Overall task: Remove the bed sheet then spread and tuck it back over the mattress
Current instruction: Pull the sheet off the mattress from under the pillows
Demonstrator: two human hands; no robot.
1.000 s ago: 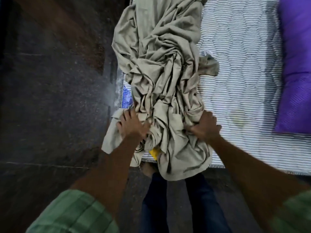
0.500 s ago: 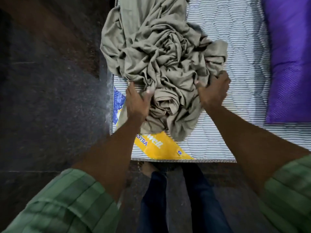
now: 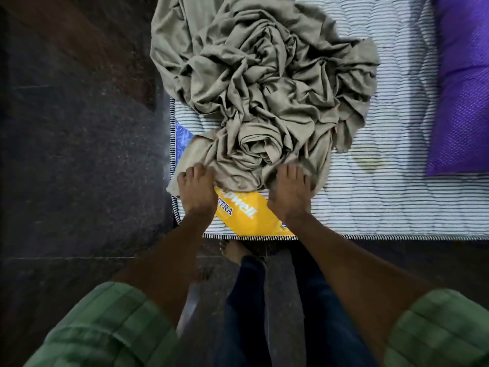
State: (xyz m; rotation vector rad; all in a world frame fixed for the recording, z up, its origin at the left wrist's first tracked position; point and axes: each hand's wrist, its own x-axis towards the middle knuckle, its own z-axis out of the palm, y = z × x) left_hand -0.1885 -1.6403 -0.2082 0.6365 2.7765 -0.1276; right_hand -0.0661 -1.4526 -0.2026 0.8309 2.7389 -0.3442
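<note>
While the crumpled olive-grey cotton bed sheet lies heaped on the striped quilted mattress, its near hem is pinched by left hand and right hand; spreading seems begun. Next, corners beyond the grip need finding.

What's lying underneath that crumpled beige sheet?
The bed sheet lies bunched on a striped quilted mattress. Its yellow label pokes out at the near edge, between the left hand and right hand. Anything else beneath the heap is covered.
</note>
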